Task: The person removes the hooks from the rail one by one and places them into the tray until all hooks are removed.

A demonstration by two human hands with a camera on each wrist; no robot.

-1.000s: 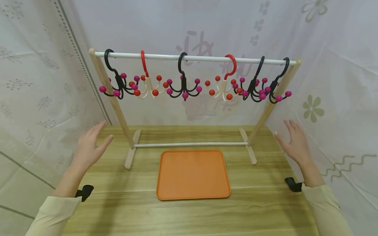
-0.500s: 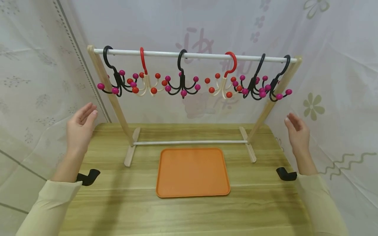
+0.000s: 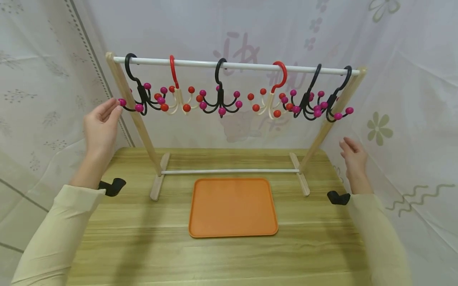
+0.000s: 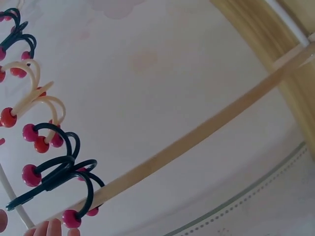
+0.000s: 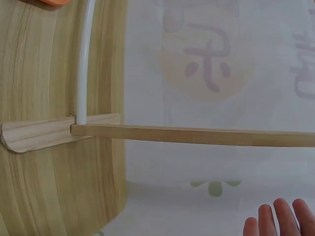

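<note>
On the white rail [image 3: 247, 66] of a wooden rack hang several claw-shaped hangers. The leftmost, a black hanger [image 3: 142, 94] with pink balls, is nearest my left hand [image 3: 101, 129]. My left fingertips lie right beside its outer pink ball [image 3: 122, 102]; whether they touch cannot be told. In the left wrist view, the thumb and fingers stand apart below that black hanger [image 4: 59, 174]. Beside it hangs a cream hanger [image 3: 179, 97] with a red hook. My right hand [image 3: 355, 161] is in the air right of the rack, fingers loosely bent, holding nothing.
An orange tray [image 3: 232, 208] lies on the wooden table [image 3: 229, 260] in front of the rack's lower bar [image 3: 229, 171]. Wooden posts [image 3: 143, 131] rise at both ends of the rack. A patterned cloth [image 3: 404, 99] hangs behind and at the sides.
My left hand has risen from beside the rack's left post to the leftmost black hanger, its fingers drawing together. The right hand has bent its fingers and risen a little. The hangers still hang on the rail.
</note>
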